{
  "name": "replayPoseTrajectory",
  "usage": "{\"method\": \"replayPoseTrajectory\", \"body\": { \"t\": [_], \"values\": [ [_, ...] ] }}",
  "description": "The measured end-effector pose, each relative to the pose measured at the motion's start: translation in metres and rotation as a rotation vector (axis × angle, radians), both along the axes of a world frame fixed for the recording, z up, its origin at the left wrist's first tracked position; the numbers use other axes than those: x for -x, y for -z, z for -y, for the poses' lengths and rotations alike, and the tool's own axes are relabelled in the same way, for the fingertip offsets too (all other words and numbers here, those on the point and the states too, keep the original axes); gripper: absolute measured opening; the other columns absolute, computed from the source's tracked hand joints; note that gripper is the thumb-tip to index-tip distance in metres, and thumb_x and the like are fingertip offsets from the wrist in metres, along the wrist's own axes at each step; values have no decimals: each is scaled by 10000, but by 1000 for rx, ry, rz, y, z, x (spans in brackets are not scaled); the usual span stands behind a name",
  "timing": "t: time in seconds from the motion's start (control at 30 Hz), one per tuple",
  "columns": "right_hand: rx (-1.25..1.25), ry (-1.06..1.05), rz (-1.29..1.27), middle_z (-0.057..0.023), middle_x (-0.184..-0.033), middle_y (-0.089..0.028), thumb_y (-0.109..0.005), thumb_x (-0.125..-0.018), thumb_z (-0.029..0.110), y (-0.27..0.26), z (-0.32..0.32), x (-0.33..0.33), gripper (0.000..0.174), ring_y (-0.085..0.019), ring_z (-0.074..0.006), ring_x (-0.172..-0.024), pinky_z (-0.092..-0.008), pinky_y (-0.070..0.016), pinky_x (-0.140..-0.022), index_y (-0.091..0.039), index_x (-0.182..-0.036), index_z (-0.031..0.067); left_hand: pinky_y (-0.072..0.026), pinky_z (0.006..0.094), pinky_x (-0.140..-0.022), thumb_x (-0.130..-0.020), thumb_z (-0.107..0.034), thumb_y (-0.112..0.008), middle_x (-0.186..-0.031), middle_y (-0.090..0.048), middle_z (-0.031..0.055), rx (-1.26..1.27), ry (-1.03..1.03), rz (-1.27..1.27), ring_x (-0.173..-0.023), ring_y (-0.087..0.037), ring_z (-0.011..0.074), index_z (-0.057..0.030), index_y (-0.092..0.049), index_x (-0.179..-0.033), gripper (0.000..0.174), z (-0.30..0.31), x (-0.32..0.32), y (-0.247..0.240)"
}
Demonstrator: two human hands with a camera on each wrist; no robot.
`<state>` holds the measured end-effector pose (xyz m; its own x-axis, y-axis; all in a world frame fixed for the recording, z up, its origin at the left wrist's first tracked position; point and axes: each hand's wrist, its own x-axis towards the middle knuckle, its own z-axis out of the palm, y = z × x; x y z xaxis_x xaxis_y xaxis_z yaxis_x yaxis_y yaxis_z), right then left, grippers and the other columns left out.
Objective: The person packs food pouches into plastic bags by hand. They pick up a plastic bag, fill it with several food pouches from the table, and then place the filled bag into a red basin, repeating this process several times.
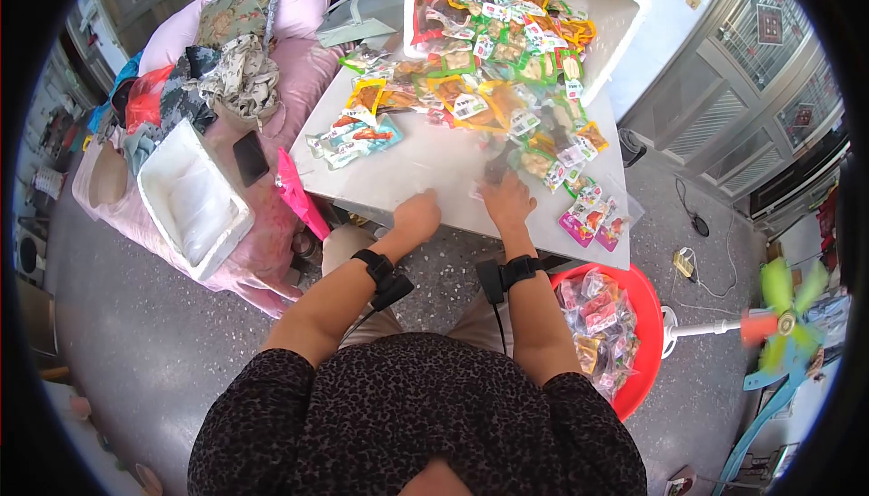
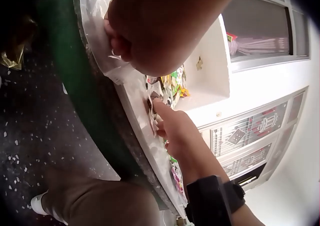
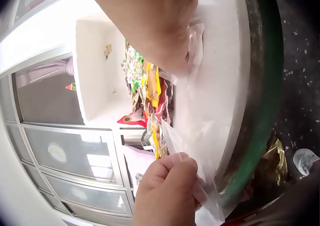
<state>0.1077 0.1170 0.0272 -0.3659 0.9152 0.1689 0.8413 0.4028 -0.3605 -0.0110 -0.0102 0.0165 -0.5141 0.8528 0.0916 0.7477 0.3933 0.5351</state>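
My left hand (image 1: 418, 215), near the table's front edge, pinches a clear plastic bag (image 3: 212, 203), its film spilling below the fingers in the right wrist view. In the left wrist view the same film (image 2: 95, 23) spreads beside the curled fingers. A short way to the right, my right hand (image 1: 509, 199) reaches low over the tabletop. Its thumb and bent fingers are at a small snack packet (image 2: 152, 103), mostly hidden by the hand. Sealed snack packets (image 1: 471, 102), yellow, green and white, lie in a loose heap just beyond both hands.
A white foam box (image 1: 615, 25) lies on its side at the back of the table (image 1: 389, 179), packets spilling out. Pink-purple packets (image 1: 593, 223) sit near the right edge. Bagged packets fill a red basin (image 1: 647, 342) on the floor, beside a fan (image 1: 786, 322). Left is a pink-covered bed (image 1: 303, 89).
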Motion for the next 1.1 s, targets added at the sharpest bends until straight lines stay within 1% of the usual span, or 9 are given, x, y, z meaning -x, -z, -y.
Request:
{"method": "replayPoseTrajectory", "body": {
  "t": [0.1,0.2,0.3,0.4,0.5,0.6,0.7,0.9,1.1],
  "values": [
    [12,36,-12,-152,-988,-515,-582,-650,263,0,3,4,538,-466,-280,-954,-532,-273,-783,-393,-1097,32,-409,428,-626,-719,-167,-409,-719,-551,184,28,15,65,-711,-533,336,-36,-457,-825,176,-2,0,-3],
    [-90,-6,-163,-151,-947,-531,-585,-650,212,30,-9,6,485,-504,-256,-893,-464,-349,-747,-422,-1067,25,-407,426,-627,-721,-171,-408,-724,-550,187,-26,28,20,-711,-534,332,-34,-461,-822,178,-1,0,-1],
    [5,-83,-549,-153,-888,-546,-573,-657,146,45,-22,1,414,-537,-253,-815,-360,-417,-681,-450,-1030,14,-408,425,-629,-720,-173,-410,-726,-550,186,-8,19,22,-713,-535,329,-36,-467,-818,178,-2,1,1],
    [187,14,-942,-169,-828,-553,-560,-659,96,37,-24,-10,371,-552,-276,-729,-289,-441,-615,-464,-1005,0,-410,423,-630,-723,-178,-414,-728,-552,181,-21,21,-7,-716,-537,327,-40,-476,-824,182,-3,1,3],
    [158,70,-788,-185,-809,-554,-568,-674,176,33,-26,-20,400,-549,-289,-740,-342,-438,-642,-444,-1007,-9,-413,421,-630,-728,-183,-416,-731,-555,176,6,28,-16,-721,-539,324,-44,-481,-831,184,-4,-1,-1],
    [-33,-9,-302,-172,-815,-560,-578,-664,264,37,-24,-16,451,-550,-290,-749,-384,-432,-640,-431,-1005,9,-415,420,-629,-733,-185,-417,-734,-558,171,4,12,-15,-720,-539,323,-45,-482,-828,181,-7,-3,2],
    [21,-47,-14,-149,-848,-562,-581,-636,309,1,-2,-1,474,-544,-291,-763,-427,-411,-622,-427,-991,35,-416,419,-629,-735,-187,-414,-736,-560,169,42,12,1,-718,-540,322,-43,-482,-825,182,-8,-1,1],
    [-56,-72,-34,-95,-869,-566,-561,-630,246,14,4,18,377,-492,-263,-864,-464,-345,-676,-454,-945,68,-417,419,-628,-737,-188,-407,-737,-560,173,96,28,24,-718,-541,323,-39,-481,-817,185,-8,-2,-4],
    [-94,-161,-8,-51,-879,-566,-504,-687,158,15,9,11,239,-453,-234,-952,-528,-259,-821,-501,-919,102,-417,424,-631,-732,-179,-408,-743,-560,178,117,36,17,-723,-542,324,-37,-479,-821,183,-9,-2,-5]
  ]
}}
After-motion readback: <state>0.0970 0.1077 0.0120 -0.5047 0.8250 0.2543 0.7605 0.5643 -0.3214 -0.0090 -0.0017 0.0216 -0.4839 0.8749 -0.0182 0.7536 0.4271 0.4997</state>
